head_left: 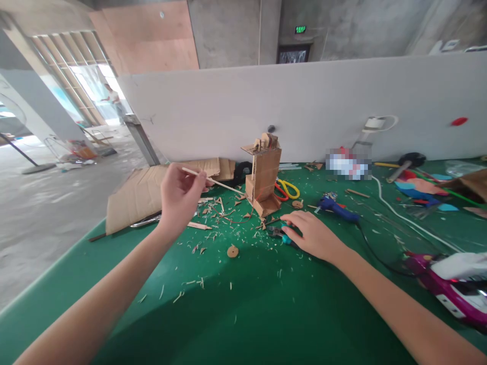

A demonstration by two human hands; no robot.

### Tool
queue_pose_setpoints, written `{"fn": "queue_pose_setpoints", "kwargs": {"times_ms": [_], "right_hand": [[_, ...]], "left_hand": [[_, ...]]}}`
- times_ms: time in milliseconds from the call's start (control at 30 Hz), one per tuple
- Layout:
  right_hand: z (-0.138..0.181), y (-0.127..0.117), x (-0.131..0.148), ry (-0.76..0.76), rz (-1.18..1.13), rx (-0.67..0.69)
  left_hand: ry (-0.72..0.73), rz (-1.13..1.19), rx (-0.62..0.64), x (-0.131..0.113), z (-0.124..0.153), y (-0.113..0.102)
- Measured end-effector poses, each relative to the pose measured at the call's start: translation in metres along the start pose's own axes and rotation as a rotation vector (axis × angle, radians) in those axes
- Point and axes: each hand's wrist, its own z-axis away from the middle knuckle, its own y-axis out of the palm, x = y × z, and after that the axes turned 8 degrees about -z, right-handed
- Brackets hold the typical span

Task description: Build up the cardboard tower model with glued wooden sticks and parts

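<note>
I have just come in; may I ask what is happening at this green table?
Over the green table, the person's left hand holds a thin stick, its far end by the upright cardboard structure. The right hand is at the handles of the pliers; whether it grips them is unclear. Small scraps and a cardboard disc lie on the table.

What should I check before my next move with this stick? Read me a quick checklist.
1. Left hand gripping the thin stick: ok, pinched.
2. Cardboard model upright: ok.
3. Stick's tip touching the model: cannot tell from this angle.
4. Right hand firmly holding the pliers: cannot tell, partly hidden.
5. Tabletop around the model tidy: not ok, wood scraps litter it.
6. Blue corded tool cool: cannot tell.
</note>
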Motion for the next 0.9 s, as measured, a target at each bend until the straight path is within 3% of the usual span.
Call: {"fn": "queue_pose_setpoints", "kwargs": {"times_ms": [100, 200, 333, 433, 667, 767, 900], "right_hand": [[-0.001, 0.001, 0.003, 0.050, -0.068, -0.058], [-0.002, 0.003, 0.008, 0.129, -0.157, -0.051], [-0.002, 0.007, 0.008, 0.178, -0.222, -0.042], [-0.002, 0.010, 0.002, 0.189, -0.223, -0.105], [-0.001, 0.010, -0.001, 0.091, -0.070, -0.109], [-0.002, 0.007, 0.002, 0.026, 0.004, -0.079], [-0.001, -0.003, -0.003, 0.057, 0.081, -0.061]], "left_hand": [[-0.247, 0.341, 0.029, -0.012, 0.008, 0.002], [-0.493, 0.579, 0.112, -0.004, 0.022, 0.020], [-0.644, 0.600, 0.341, 0.014, 0.045, 0.044], [-0.538, 0.408, 0.582, 0.022, 0.053, 0.048], [0.167, -0.233, 1.131, 0.014, 0.051, 0.031], [0.331, -0.515, 1.185, 0.010, 0.046, 0.023], [0.316, -0.736, 1.178, 0.013, 0.034, 0.011]]}}
